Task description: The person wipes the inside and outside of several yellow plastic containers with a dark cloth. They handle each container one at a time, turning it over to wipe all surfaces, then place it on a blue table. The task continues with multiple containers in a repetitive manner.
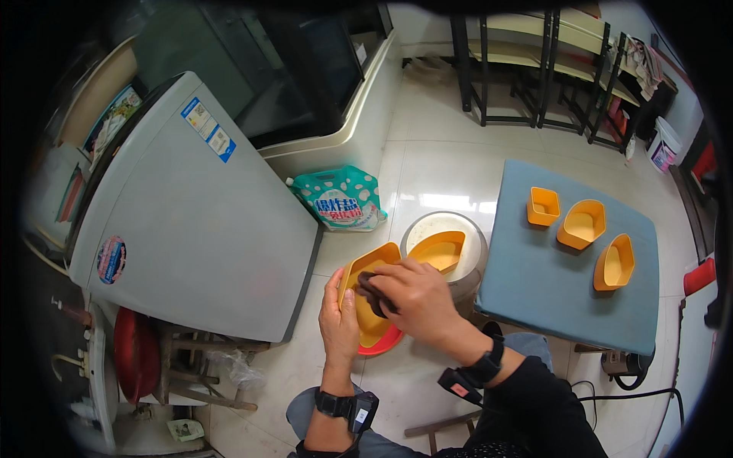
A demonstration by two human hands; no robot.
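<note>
My left hand grips the left rim of a yellow plastic bin, which is tilted so that its hollow faces me. Bunched in my right hand is a dark brown cloth, pressed against the inside of that bin. Below the bin shows part of a red basin on the floor. Another yellow bin rests on a round white-topped stool just beyond my right hand. On a blue-grey covered table stand a small square yellow bin, a rounded one and an angled one.
A grey washing machine stands at the left, with a teal detergent pouch beside it. Black-framed chairs line the far wall near a white bucket. A black cable runs at the lower right.
</note>
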